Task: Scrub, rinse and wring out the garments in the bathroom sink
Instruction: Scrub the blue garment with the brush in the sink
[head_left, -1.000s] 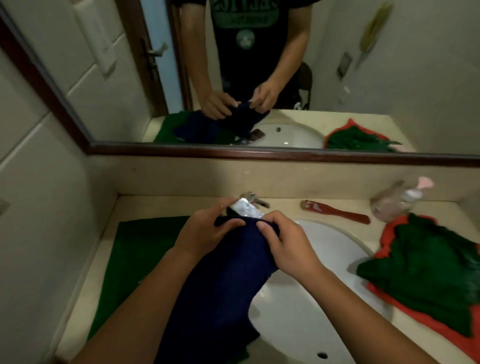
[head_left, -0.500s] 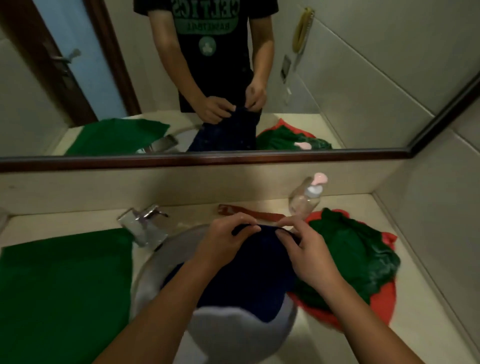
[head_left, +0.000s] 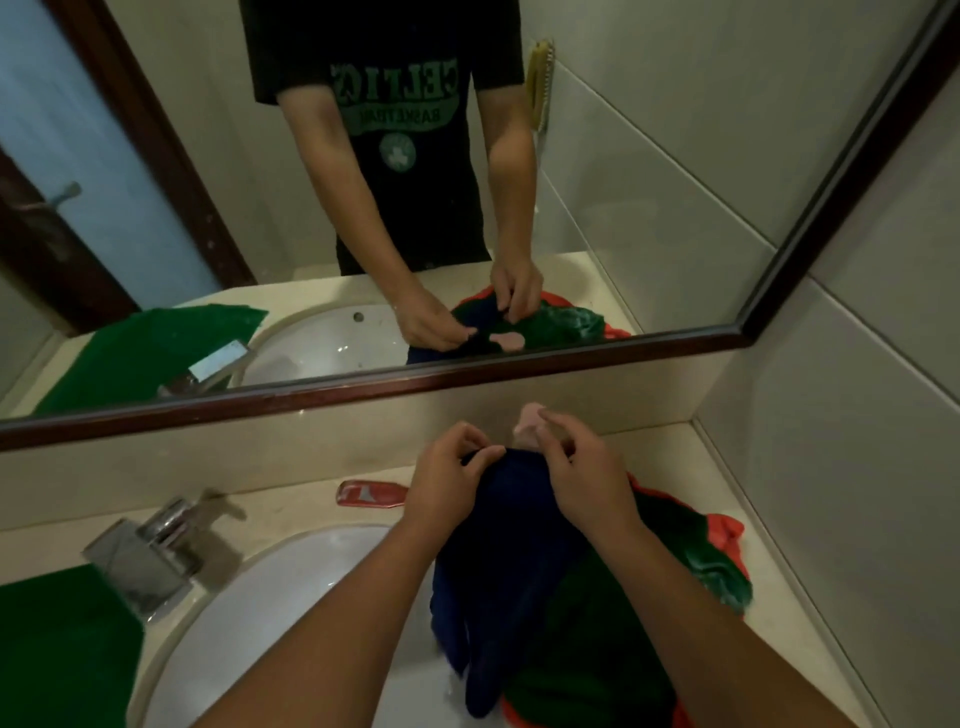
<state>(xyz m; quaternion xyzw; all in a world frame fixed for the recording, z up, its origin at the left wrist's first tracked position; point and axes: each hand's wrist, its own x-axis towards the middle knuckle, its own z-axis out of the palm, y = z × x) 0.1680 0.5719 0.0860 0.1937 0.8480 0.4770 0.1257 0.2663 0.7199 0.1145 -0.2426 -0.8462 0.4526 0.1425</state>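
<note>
Hands meet at the top edge of the navy garment, which hangs from them across the right rim of the sink and over a green and red garment on the counter. Left hand pinches the edge between thumb and curled fingers. Right hand curls on the same edge, its grip partly hidden. A bottle behind it shows only its pink cap. The red brush is half covered, the tap blurred, and the green cloth cut off at left.
</note>
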